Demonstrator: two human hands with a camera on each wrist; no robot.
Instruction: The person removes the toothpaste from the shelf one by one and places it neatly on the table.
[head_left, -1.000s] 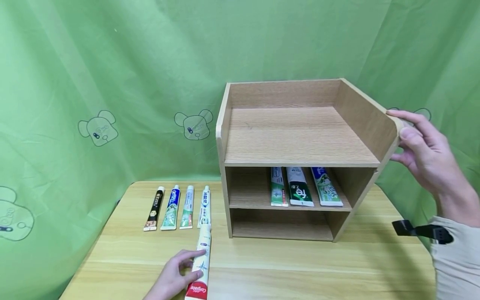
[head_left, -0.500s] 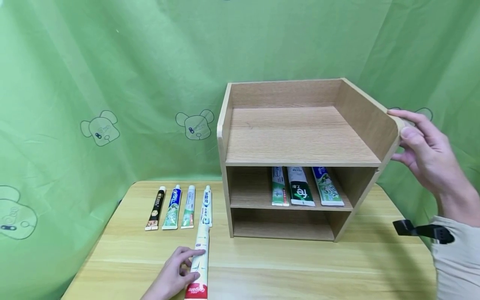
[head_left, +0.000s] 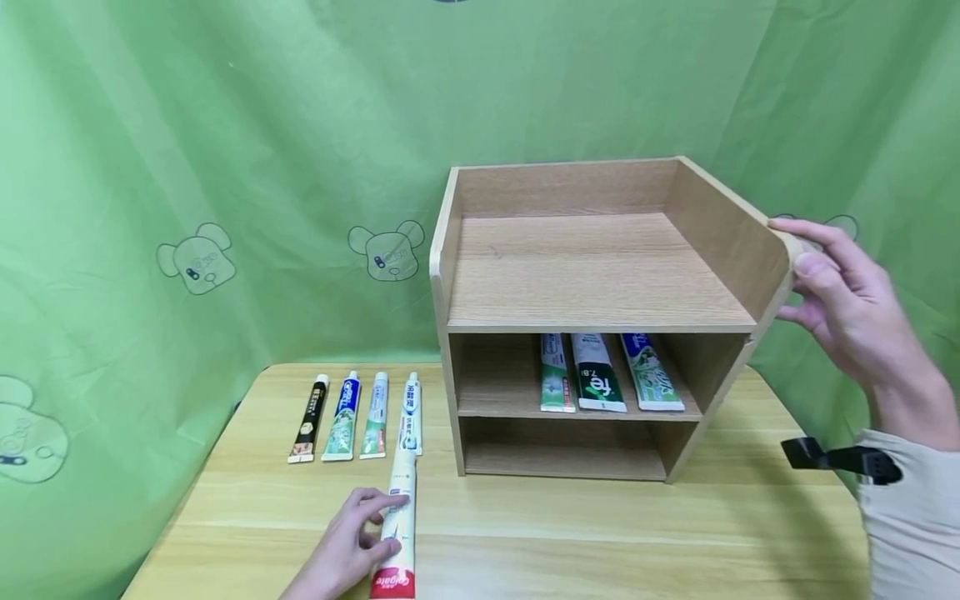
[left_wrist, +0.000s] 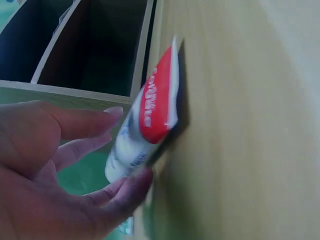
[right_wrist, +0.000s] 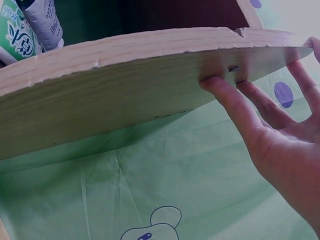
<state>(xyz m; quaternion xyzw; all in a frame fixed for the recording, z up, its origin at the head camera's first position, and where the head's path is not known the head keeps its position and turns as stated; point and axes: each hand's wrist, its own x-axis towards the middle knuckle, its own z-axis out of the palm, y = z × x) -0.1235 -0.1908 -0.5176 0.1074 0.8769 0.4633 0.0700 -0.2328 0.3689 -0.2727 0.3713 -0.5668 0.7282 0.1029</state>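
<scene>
Red-ended white toothpaste tube pinched at near left

The tube is held between the thumb and fingers of the left hand on the pale wooden worktop's near side, before four multicoloured toothpaste tubes. The tan wooden shelf unit is touched on its right side by the right hand, fingers spread.
</scene>
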